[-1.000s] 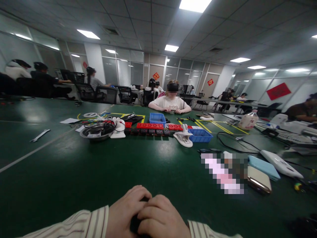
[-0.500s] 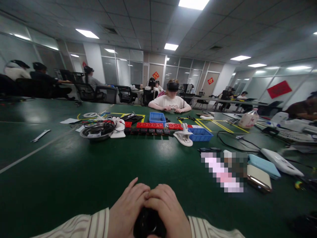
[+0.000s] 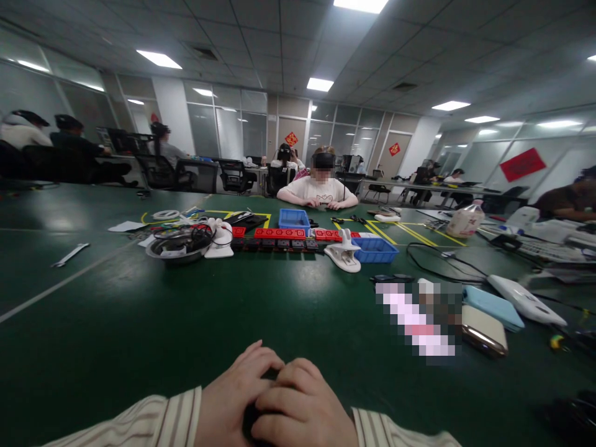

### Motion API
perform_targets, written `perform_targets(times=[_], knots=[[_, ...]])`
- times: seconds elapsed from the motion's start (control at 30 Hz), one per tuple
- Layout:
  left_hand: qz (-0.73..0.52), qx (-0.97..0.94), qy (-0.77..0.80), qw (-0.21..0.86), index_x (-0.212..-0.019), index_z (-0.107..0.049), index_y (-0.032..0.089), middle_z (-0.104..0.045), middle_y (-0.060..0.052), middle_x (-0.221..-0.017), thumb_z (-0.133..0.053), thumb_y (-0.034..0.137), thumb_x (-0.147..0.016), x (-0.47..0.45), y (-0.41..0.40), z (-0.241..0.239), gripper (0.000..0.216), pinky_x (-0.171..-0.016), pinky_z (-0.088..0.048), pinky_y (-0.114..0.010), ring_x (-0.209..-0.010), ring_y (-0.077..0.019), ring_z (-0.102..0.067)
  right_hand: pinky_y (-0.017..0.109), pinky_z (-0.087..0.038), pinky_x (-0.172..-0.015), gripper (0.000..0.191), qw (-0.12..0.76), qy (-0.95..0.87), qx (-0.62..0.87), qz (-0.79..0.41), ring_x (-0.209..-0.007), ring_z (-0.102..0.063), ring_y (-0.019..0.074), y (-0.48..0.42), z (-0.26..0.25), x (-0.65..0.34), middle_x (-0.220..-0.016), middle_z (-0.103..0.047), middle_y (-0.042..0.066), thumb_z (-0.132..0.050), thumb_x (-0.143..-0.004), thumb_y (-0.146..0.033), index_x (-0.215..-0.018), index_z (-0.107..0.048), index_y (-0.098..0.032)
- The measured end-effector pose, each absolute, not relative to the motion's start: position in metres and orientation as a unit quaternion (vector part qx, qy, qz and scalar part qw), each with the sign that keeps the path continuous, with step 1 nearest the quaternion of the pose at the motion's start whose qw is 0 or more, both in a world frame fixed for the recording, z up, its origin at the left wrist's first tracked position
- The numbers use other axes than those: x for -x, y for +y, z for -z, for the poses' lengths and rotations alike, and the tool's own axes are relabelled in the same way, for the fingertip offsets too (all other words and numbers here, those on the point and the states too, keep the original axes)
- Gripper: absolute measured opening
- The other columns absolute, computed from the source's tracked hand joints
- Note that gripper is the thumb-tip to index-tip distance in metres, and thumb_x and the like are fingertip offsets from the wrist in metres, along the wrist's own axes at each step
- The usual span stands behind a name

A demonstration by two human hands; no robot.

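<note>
At the near edge of the green table my two hands meet, their fingertips touching. My left hand curves around the left side of a rounded black object. From the right, my right hand wraps over it with bent fingers, covering most of it. Only a dark sliver shows between the hands, so its kind cannot be made out. Both wrists have striped sleeves.
Farther back are a metal bowl of cables, a red power strip, a white clip and blue trays. Power banks lie to the right, a wrench to the left. A person sits opposite.
The fingers of my right hand have moved down and left over the black object, hiding most of its glossy face. The view has shifted slightly.
</note>
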State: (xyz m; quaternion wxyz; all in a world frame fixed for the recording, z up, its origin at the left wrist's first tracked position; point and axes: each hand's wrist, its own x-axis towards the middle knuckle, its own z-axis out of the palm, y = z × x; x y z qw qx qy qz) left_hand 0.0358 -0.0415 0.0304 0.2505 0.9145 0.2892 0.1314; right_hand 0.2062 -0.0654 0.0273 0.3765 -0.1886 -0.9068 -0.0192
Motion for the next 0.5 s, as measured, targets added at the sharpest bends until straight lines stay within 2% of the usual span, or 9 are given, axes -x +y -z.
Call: perform_targets(times=[0.1,0.23,0.33,0.4,0.5], knots=[[-0.114,-0.918,0.275,0.262,-0.093,-0.062,0.027,-0.056,-0.002,-0.105,-0.071,0.032,-0.051,-0.035,-0.039,-0.032,0.043,-0.105,-0.017,-0.058,-0.101,-0.0267,-0.054,0.029,-0.041,-0.079,0.034,0.350,-0.923,0.157,0.023,-0.089,-0.057,0.0115,-0.063,-0.028,-0.211,-0.098,-0.068,-0.008,-0.031,-0.100,-0.036,-0.088,-0.060,-0.024],[-0.113,-0.912,0.285,0.274,-0.101,-0.058,0.025,-0.056,-0.003,-0.105,-0.073,0.029,-0.049,-0.034,-0.037,-0.032,0.054,-0.107,-0.015,-0.056,-0.101,-0.0260,-0.054,0.025,-0.041,-0.090,0.047,0.351,-0.922,0.161,-0.012,-0.102,-0.056,0.0086,-0.062,-0.025,-0.216,-0.103,-0.067,-0.006,-0.020,-0.101,-0.038,-0.086,-0.063,-0.025],[-0.127,-0.912,0.280,0.270,-0.110,-0.054,0.026,-0.056,-0.003,-0.110,-0.074,0.029,-0.053,-0.031,-0.037,-0.026,0.059,-0.108,-0.014,-0.056,-0.105,-0.0265,-0.053,0.025,-0.037,-0.098,0.033,0.340,-0.926,0.164,-0.028,-0.110,-0.052,0.0105,-0.064,-0.027,-0.216,-0.109,-0.065,-0.004,-0.032,-0.099,-0.038,-0.092,-0.062,-0.025],[-0.142,-0.914,0.280,0.256,-0.118,-0.049,0.027,-0.054,-0.005,-0.117,-0.075,0.033,-0.055,-0.029,-0.038,-0.022,0.069,-0.108,-0.013,-0.057,-0.110,-0.0283,-0.050,0.028,-0.036,-0.099,0.027,0.375,-0.912,0.164,-0.023,-0.110,-0.051,0.0129,-0.065,-0.030,-0.215,-0.110,-0.064,-0.001,-0.037,-0.098,-0.038,-0.101,-0.059,-0.023],[-0.160,-0.912,0.291,0.241,-0.128,-0.038,0.026,-0.049,-0.008,-0.126,-0.078,0.040,-0.053,-0.027,-0.040,-0.019,0.086,-0.107,-0.012,-0.060,-0.117,-0.0311,-0.045,0.032,-0.038,-0.097,0.044,0.415,-0.880,0.223,-0.063,-0.106,-0.052,0.0172,-0.067,-0.032,-0.211,-0.111,-0.061,0.006,-0.032,-0.095,-0.052,-0.113,-0.052,-0.017]])
